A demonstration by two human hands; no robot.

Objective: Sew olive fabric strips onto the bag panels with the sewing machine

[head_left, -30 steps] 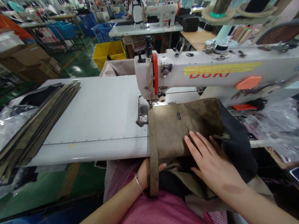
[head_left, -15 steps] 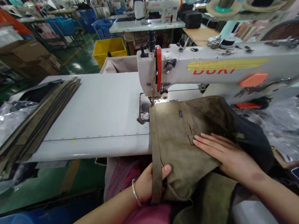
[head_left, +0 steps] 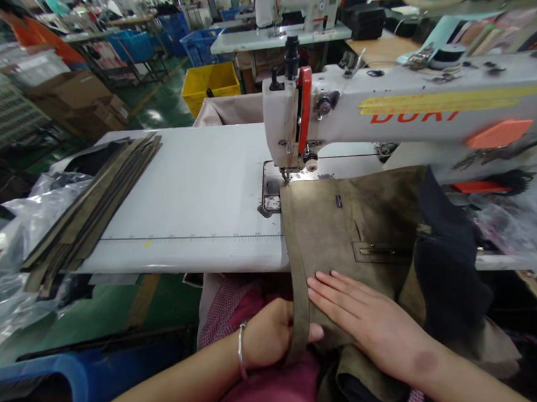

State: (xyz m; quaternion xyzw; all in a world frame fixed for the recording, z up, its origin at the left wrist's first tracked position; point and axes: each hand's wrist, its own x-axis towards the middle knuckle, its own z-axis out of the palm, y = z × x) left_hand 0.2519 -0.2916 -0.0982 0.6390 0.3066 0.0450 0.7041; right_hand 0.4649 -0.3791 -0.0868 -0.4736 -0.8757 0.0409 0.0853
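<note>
Olive-brown fabric [head_left: 325, 228] with a small dark label [head_left: 338, 201] and a zipped pocket [head_left: 378, 251] lies under the needle of a white sewing machine [head_left: 336, 120]. Along its left edge runs a fabric strip [head_left: 300, 286], which hangs over the table's front. My left hand [head_left: 273, 333] grips the strip near its lower end, the thumb showing at its right side. My right hand [head_left: 361, 317] rests flat on the fabric, fingers stretched toward the strip. Dark lining [head_left: 450, 252] shows where the fabric folds over at the right.
A bundle of olive strips [head_left: 92, 210] lies at the left of the white table [head_left: 206, 192], beside clear plastic [head_left: 28, 236]. Behind stand a yellow bin [head_left: 211, 87] and cardboard boxes [head_left: 80, 101]. A blue container [head_left: 84, 371] is at the lower left. A person in orange [head_left: 43, 39] is far left.
My right hand has slid left and toward me, uncovering the zipped pocket. My left hand still holds the strip, a little lower. The fabric at the right has spread flatter, and the view has shifted.
</note>
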